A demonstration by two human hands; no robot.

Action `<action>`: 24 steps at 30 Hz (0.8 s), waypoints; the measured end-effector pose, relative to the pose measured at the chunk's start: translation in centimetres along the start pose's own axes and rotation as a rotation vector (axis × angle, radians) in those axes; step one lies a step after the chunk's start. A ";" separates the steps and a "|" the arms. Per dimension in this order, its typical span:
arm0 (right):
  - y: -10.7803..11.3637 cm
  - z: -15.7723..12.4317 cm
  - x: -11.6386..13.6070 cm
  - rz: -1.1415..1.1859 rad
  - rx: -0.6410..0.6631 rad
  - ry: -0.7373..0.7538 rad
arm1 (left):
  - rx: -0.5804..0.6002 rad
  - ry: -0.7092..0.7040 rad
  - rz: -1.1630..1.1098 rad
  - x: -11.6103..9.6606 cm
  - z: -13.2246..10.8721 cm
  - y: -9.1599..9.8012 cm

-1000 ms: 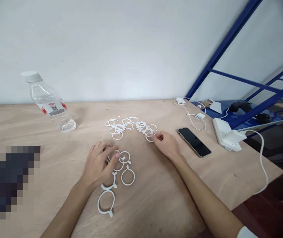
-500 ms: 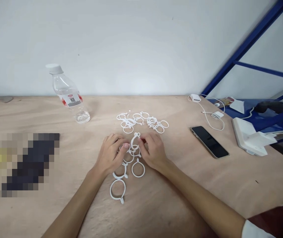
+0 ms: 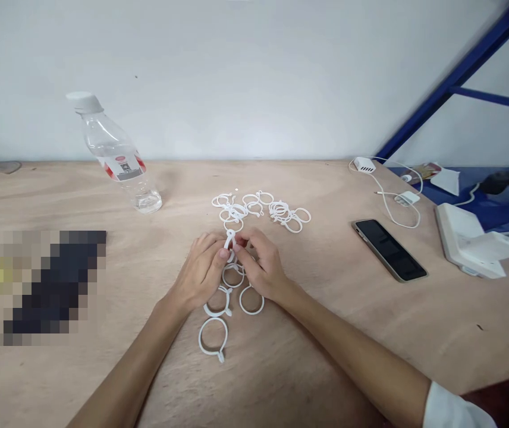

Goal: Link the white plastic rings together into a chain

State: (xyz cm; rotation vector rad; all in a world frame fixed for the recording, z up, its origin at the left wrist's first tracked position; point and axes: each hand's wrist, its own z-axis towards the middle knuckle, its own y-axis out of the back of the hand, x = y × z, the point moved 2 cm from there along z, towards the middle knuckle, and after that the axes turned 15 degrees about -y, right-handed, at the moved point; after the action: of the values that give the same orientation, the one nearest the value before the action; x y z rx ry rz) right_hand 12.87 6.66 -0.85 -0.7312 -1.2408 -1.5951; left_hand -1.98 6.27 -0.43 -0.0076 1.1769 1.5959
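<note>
Both the left hand point(image 3: 201, 270) and the right hand point(image 3: 261, 267) pinch one white ring point(image 3: 229, 241) between their fingertips, just above the middle of the bench point(image 3: 370, 333). Linked rings point(image 3: 225, 297) lie under the hands, toward the near edge. A loose pile of rings point(image 3: 261, 209) lies toward the far edge, with a bottle point(image 3: 114, 156) to the left and a phone point(image 3: 390, 249) to the right.

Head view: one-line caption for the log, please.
Left hand and right hand pinch one white ring above linked rings on the table.

Workshop: plywood bench point(image 3: 370, 333), blue steel racking point(image 3: 455, 74).
</note>
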 end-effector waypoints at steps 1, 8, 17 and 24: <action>0.0 0.1 -0.1 0.033 0.010 -0.012 | 0.002 -0.007 -0.003 0.0 0.0 0.0; 0.3 0.5 0.0 0.167 0.054 -0.091 | 0.020 -0.027 0.151 0.1 -0.1 -0.1; 0.0 0.4 -0.1 0.102 -0.033 -0.184 | 0.015 -0.124 0.407 0.2 -0.1 -0.5; 0.0 0.4 0.0 0.089 -0.027 -0.168 | -0.083 -0.182 0.495 0.1 -0.2 -0.3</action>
State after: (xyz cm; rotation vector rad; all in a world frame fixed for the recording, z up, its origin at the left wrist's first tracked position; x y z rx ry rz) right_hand 12.79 7.01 -0.76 -0.9406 -1.2898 -1.5047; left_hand -1.94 6.18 -0.85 0.3944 1.0158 2.0270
